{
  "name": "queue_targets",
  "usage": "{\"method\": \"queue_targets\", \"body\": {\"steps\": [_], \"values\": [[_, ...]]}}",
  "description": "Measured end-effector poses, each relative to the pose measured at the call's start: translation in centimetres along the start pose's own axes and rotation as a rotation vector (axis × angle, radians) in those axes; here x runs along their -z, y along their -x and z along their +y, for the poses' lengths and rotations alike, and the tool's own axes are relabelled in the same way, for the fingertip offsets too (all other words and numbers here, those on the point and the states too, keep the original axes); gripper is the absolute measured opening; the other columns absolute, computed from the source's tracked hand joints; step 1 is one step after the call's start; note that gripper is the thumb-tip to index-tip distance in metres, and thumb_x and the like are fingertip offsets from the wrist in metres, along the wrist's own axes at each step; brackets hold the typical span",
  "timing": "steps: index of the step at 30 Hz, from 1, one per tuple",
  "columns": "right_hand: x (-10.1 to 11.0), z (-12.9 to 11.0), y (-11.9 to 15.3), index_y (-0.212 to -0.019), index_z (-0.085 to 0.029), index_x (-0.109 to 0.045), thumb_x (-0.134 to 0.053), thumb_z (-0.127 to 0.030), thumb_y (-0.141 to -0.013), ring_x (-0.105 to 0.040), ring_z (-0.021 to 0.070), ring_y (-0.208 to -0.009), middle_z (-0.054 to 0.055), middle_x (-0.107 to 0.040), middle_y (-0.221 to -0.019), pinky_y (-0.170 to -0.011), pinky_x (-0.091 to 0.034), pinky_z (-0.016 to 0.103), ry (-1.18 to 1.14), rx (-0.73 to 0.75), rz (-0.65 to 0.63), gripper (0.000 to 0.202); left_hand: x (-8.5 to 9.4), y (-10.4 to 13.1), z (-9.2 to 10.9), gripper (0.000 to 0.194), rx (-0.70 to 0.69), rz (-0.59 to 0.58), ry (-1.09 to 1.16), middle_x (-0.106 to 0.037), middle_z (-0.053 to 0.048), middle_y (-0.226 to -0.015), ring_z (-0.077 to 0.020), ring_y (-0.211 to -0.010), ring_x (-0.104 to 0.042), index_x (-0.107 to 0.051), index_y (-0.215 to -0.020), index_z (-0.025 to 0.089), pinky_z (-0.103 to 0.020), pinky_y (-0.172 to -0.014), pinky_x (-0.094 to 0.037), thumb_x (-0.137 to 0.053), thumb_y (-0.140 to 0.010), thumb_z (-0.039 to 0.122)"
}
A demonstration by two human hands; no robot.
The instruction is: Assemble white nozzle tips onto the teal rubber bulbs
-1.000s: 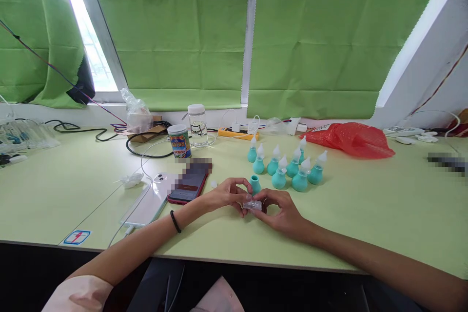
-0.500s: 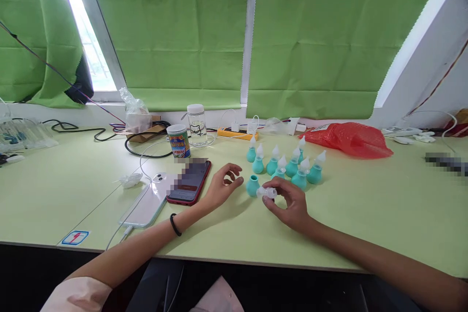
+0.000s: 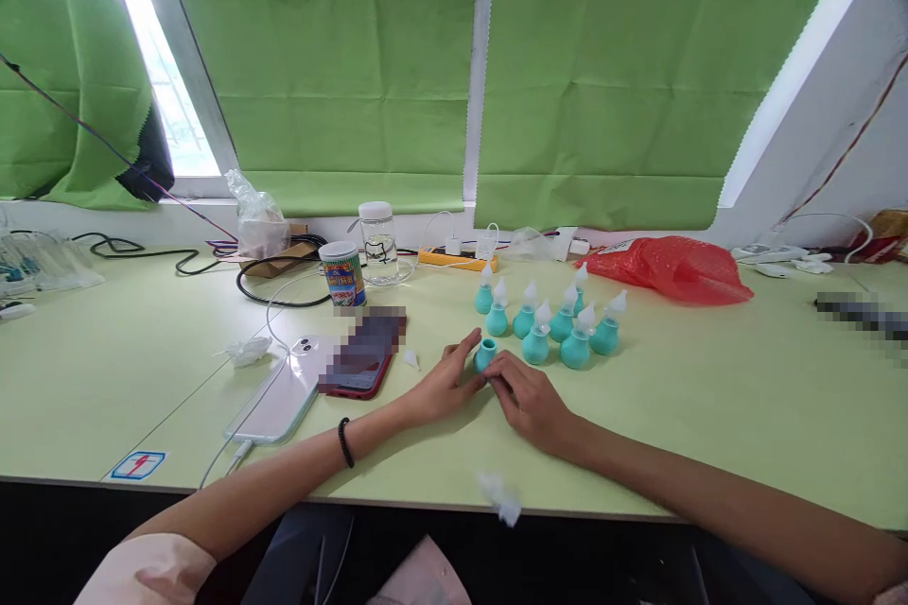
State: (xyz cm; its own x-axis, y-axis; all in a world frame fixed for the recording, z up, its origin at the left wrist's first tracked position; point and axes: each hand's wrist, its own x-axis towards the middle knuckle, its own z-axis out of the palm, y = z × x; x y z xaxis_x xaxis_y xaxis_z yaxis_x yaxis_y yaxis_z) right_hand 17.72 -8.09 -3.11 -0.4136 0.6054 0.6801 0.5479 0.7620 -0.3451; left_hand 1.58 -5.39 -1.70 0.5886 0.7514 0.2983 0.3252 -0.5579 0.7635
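A teal squeeze bulb (image 3: 485, 356) with an open neck stands upright on the table between my hands. My left hand (image 3: 450, 383) is closed around its left side, thumb and forefinger against it. My right hand (image 3: 532, 397) pinches at its lower right side with bent fingers. By the table's front edge, below the hands, a blurred translucent plastic piece (image 3: 501, 497) appears in motion. A small white nozzle tip (image 3: 412, 359) lies left of my left hand. Behind my right hand stand several teal bulbs (image 3: 574, 350) fitted with translucent pointed nozzles.
A dark phone (image 3: 361, 378) and a white phone (image 3: 273, 397) with a cable lie at left. Behind them stand a printed can (image 3: 342, 274) and a clear bottle (image 3: 379, 250). A red plastic bag (image 3: 673, 271) and an orange power strip (image 3: 454, 260) lie at the back.
My right hand has let go of the translucent piece, which is now near the table's front edge. Both hands have closed in on the open bulb. The small white tip now shows beside the phone.
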Motion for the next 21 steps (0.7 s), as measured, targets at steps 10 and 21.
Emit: {"method": "queue_targets", "body": {"steps": [10, 21], "values": [[1.8, -1.0, -0.5, -0.082, -0.019, -0.046, -0.038, -0.012, -0.075, -0.046, 0.0122, -0.058, 0.002, -0.051, -0.066, -0.051, -0.038, 0.024, 0.051, 0.138, -0.001, 0.013, 0.3, 0.0, 0.8, 0.044, -0.034, -0.007, 0.036, -0.046, -0.009, -0.108, -0.0185, -0.103, -0.041, -0.029, -0.118, 0.019, -0.031, -0.086, -0.033, -0.043, -0.077, 0.026], [-9.5, -8.4, 9.7, -0.100, -0.025, -0.048, -0.043, -0.036, -0.077, -0.056, 0.0202, -0.080, 0.006, -0.058, -0.097, -0.058, -0.047, 0.028, 0.182, 0.352, -0.528, 0.027, 0.3, -0.3, 0.2, 0.025, -0.021, 0.043, 0.036, -0.048, -0.004, -0.094, -0.0117, -0.076, -0.049, -0.036, -0.101, 0.019, -0.025, -0.070, -0.040, -0.040, -0.078, 0.026]]}}
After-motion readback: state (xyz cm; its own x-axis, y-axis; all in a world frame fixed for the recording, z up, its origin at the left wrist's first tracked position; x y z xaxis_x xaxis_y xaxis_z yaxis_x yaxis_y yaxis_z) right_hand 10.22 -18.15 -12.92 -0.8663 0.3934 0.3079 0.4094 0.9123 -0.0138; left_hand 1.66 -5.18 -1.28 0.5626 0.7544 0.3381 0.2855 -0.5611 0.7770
